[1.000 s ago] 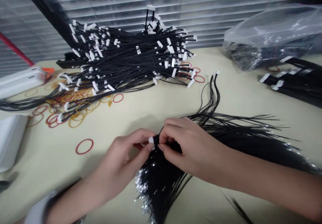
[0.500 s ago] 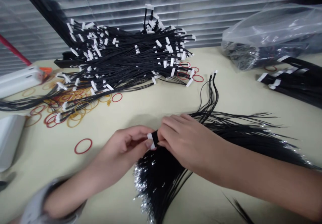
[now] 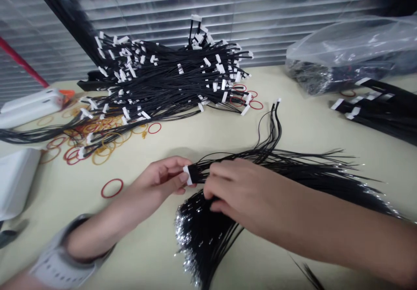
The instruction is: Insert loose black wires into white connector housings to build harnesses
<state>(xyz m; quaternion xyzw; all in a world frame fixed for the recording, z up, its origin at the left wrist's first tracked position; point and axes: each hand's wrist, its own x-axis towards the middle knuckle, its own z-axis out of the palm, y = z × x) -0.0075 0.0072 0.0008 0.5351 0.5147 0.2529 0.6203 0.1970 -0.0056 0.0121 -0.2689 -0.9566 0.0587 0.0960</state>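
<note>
One held connector (image 3: 186, 175) shifted leftward, two hands (image 3: 159, 181) (image 3: 243, 192)

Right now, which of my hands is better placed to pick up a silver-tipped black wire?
Probably your right hand: its fingers are right at the silver-tipped wires, while your left hand is pinching a white connector.

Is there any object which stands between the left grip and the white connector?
Nothing visible does: the left grip holds the white connector directly. The silver-tipped black wires lie below it in the picture, not in between.
</note>
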